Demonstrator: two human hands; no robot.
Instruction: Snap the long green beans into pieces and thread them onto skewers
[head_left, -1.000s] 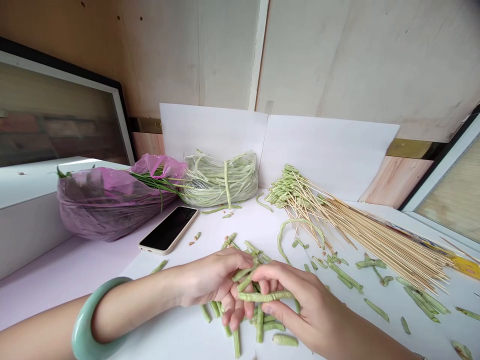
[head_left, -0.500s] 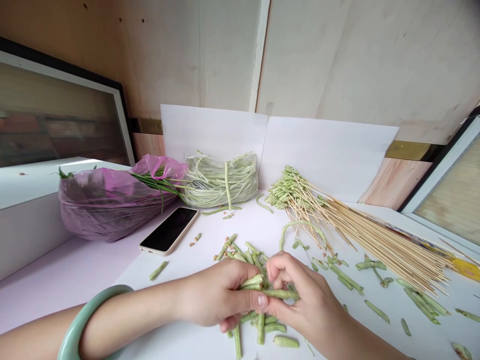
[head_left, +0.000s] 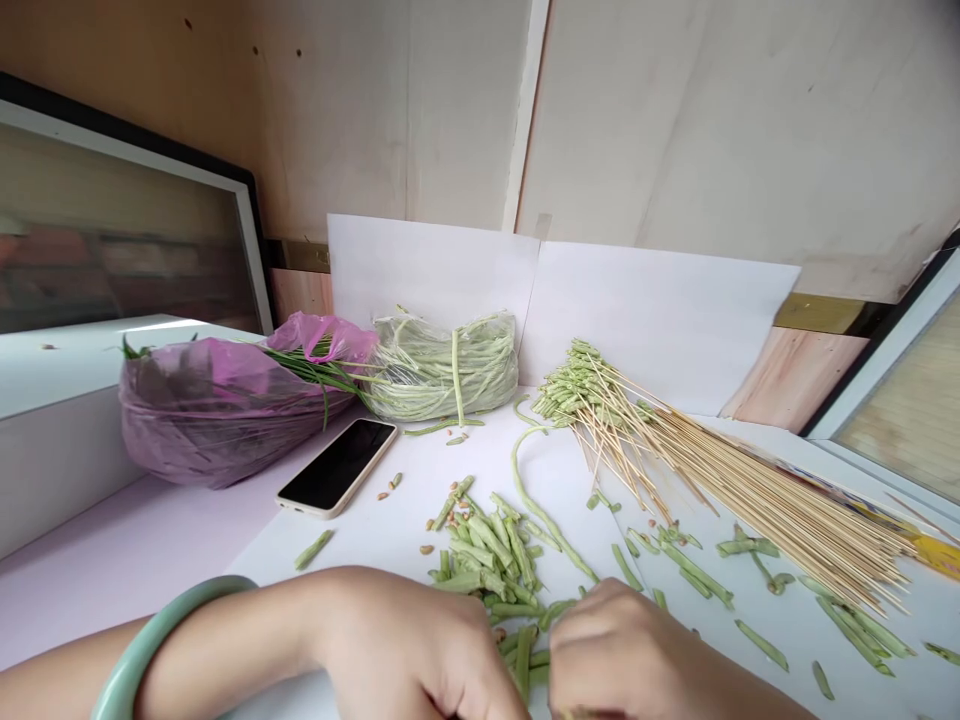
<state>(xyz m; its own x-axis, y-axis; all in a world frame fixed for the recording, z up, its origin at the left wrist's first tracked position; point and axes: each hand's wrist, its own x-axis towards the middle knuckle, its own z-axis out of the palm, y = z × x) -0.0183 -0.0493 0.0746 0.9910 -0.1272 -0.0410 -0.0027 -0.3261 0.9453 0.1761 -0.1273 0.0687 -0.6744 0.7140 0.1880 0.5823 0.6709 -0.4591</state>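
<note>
A: Where are the hands?

B: Both sit at the bottom edge, close together. The left hand [head_left: 409, 645], with a jade bangle [head_left: 146, 650] on its wrist, is curled with knuckles up. The right hand [head_left: 626, 650] is curled beside it.

A: Fingers holding anything?

B: I cannot tell. The fingertips run out of view below the frame, so their grip is hidden. A long bean [head_left: 544, 510] runs from the back of the worktop [head_left: 187, 540] down to the right hand and disappears behind it.

A: And the cut beans?

B: A pile of bean pieces [head_left: 487, 555] lies just beyond the two hands, with some pieces between them. More pieces lie scattered to the right.

A: What else is around?

B: A phone [head_left: 337, 465] lies face up to the left of the pile. Behind it is a purple bag [head_left: 217, 410] with greens poking out, and beside that a clear bag of beans [head_left: 442, 365]. On the right, skewers [head_left: 720, 470] lie fanned out, their far ends threaded with bean pieces. White paper [head_left: 652, 310] leans against the wall.
</note>
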